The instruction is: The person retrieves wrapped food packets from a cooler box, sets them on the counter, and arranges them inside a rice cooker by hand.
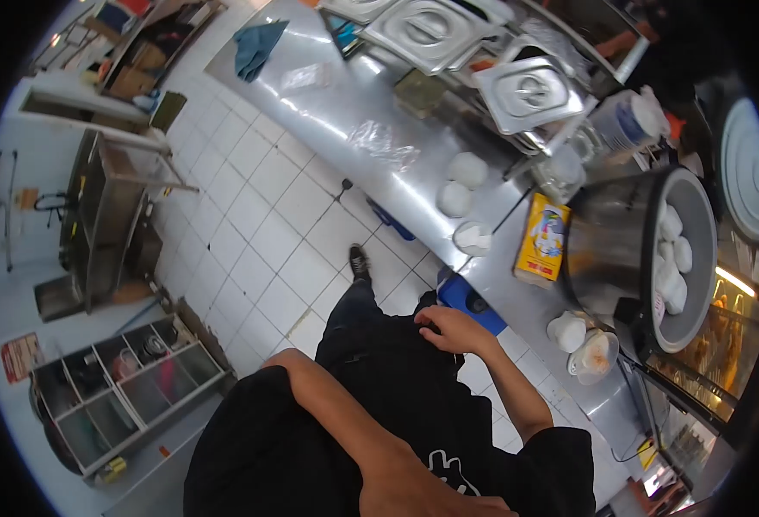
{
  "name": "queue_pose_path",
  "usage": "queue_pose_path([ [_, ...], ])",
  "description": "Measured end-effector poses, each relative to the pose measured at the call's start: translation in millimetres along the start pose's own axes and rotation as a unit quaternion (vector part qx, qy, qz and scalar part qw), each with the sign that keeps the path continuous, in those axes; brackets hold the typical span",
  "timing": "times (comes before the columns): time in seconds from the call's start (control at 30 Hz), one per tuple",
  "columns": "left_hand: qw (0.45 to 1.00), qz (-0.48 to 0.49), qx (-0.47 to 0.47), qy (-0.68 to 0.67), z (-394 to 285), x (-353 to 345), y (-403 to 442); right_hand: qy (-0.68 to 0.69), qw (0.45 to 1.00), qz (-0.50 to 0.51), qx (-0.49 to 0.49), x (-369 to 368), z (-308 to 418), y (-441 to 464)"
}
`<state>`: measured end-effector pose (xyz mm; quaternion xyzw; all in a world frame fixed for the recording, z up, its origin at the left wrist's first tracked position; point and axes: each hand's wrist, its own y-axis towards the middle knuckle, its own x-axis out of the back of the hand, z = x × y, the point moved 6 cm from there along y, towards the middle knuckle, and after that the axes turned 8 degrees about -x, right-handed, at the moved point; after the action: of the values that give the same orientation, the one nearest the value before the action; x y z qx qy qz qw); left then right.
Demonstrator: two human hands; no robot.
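My right hand point(450, 329) is in front of my dark clothing, fingers loosely curled and apart, with nothing seen in it. Just beyond it, under the counter edge, is a blue container point(468, 303). My left arm bends back across my body, and my left hand point(435, 504) lies against my black shirt point(388, 396) at the bottom edge. Its fingers are mostly cut off from view. On the steel counter point(379, 108) to the right are white round bundles point(455, 199), a small white-filled bowl point(472, 239) and a yellow box point(543, 237).
A big pot point(603, 250) with several white bundles stands on the right, near another white bundle point(566, 331) and a clear tub point(593, 357). Lidded steel pans point(431, 33) line the back. A blue cloth point(257, 49) lies at the counter's far end. White tiles point(263, 224) cover the floor.
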<state>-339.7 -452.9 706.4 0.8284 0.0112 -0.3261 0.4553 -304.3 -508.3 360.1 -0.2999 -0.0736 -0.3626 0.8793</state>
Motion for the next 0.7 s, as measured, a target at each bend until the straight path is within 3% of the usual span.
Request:
queue_pose_path([
  [0.23,0.997,0.071,-0.031,0.0,-110.6,22.4,-132.6,0.03,0.994,-0.023,-0.106,-66.4,-16.0,115.0],
  [0.3,0.998,0.045,-0.006,-0.04,-143.4,44.1,-187.7,0.097,0.978,-0.114,-0.146,-115.8,-62.2,168.3],
  [0.33,0.997,-0.058,0.029,-0.051,-166.1,71.1,-206.1,0.125,0.966,-0.156,-0.166,-137.5,-80.8,181.4],
  [0.37,0.996,0.018,0.077,-0.045,-163.8,95.0,-247.2,0.148,0.96,-0.147,-0.186,-158.1,-86.0,196.3],
  [0.43,0.952,-0.034,0.305,-0.01,-159.2,177.5,-327.5,0.223,0.95,-0.111,-0.188,-213.8,-94.3,217.8],
  [0.47,0.909,-0.087,0.406,0.019,-150.3,235.1,-381.6,0.272,0.943,-0.084,-0.174,-235.3,-102.7,231.4],
  [0.53,0.837,-0.288,0.384,0.262,-117.0,388.6,-511.9,0.201,0.957,-0.07,-0.198,-232.8,-59.0,252.1],
  [0.6,0.678,-0.423,0.382,0.464,-126.4,511.3,-583.4,0.22,0.953,-0.035,-0.204,-244.8,-59.3,285.6],
  [0.67,0.531,-0.524,0.341,0.572,-135.3,596.6,-628.5,0.23,0.948,-0.015,-0.219,-263.1,-87.1,323.4],
  [0.7,0.481,-0.519,0.292,0.643,-119.1,635.1,-656.0,0.222,0.948,-0.007,-0.227,-266.4,-101.9,344.1],
])
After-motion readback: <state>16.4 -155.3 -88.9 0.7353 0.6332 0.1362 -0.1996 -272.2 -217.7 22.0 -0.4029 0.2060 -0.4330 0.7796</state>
